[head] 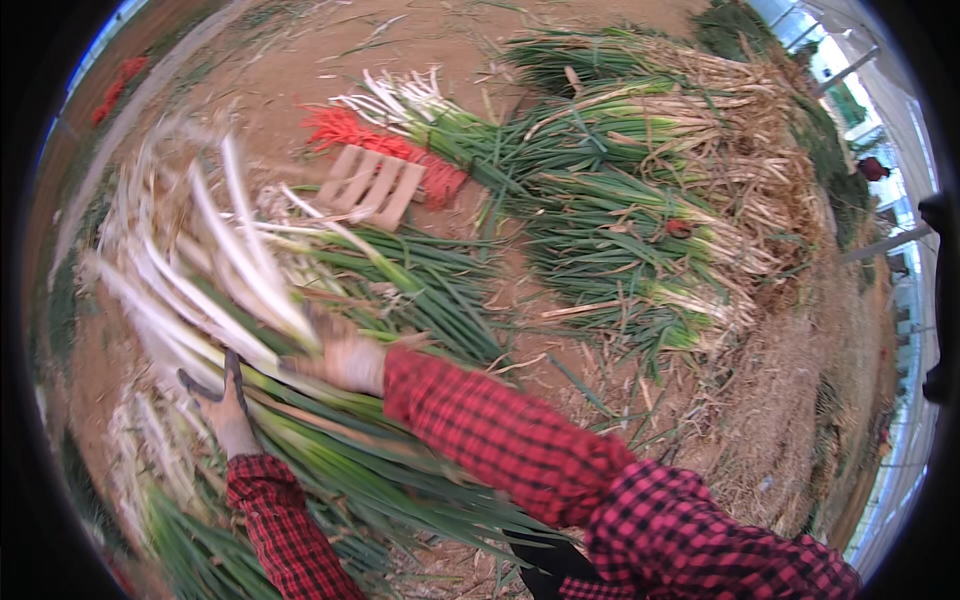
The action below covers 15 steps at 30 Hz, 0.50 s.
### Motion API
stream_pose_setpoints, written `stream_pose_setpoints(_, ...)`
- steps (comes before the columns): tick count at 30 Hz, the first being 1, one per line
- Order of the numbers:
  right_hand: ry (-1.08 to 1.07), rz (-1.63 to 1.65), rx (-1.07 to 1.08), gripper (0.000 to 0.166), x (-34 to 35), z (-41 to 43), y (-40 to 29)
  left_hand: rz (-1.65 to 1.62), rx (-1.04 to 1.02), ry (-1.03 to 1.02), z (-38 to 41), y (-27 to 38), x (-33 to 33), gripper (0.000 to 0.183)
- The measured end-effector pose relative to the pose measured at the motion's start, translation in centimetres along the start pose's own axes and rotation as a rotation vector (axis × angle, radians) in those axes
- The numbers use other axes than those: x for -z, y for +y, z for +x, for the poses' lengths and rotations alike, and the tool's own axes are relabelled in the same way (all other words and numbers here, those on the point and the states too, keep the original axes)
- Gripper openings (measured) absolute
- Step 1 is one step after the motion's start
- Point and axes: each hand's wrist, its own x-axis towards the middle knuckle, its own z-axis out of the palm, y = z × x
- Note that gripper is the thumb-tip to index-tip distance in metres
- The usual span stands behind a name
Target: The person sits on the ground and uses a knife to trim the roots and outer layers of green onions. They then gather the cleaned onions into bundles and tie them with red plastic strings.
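A large bunch of green onions (337, 427) lies slantwise before me, its white stalks up and left, its green leaves down and right. My right hand (341, 356), in a dirty glove, grips white stalks on the upper side of this bunch; motion blurs its fingers. Against the lower edge is my left hand (225, 409), gloved with dark fingertips. Its thumb and a finger spread in a V around the stalks, while the other fingers are hidden. More green onions (442, 292) lie on the ground just beyond my right hand, and another pile (180, 517) lies below my left.
Tied bundles of green onions (622, 202) with dry roots are heaped at right. Red ties (375, 142) lie by a small slatted wooden piece (371, 184), near a loose bunch with white ends (420, 105). Straw and leaf scraps (757, 442) litter the soil. Metal poles (889, 244) stand along the right edge.
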Motion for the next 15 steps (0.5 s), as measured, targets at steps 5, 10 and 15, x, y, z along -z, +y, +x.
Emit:
stream_pose_setpoints(5, -0.651, -0.158, -0.219, 0.085, -11.8, -6.2, 9.0, 1.261, -0.038, -0.503, -0.6, -13.1, -6.7, 0.086)
stream_pose_setpoints(10, -0.574, -0.251, -0.190, 0.072, -11.8, -9.9, 11.5, 1.403, -0.117, -0.425, 0.6, -15.8, -11.9, 0.081)
stream_pose_setpoints(15, -0.533, -0.190, -0.138, 0.069, -6.8, -16.0, 13.8, 1.514, -0.081, -0.490, 0.9, -14.2, -14.6, 0.082)
